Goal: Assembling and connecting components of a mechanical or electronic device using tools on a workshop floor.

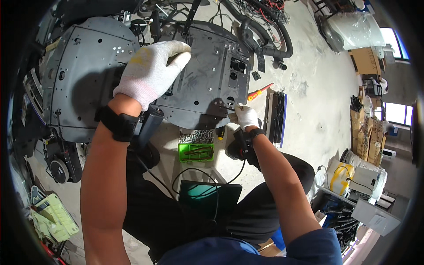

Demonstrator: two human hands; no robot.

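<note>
Left fingers (pixel 180 47) curled above grey panel (pixel 203 81), right fingers (pixel 241 112) at its edge, holds unclear

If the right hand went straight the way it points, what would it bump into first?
Probably the dark grey metal plate on the right: the right hand points at its near edge, though whether they touch is unclear.

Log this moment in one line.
left hand: over panels | right hand: at edge of right panel | screwdriver: on floor | green tray: nearer than panels
</note>
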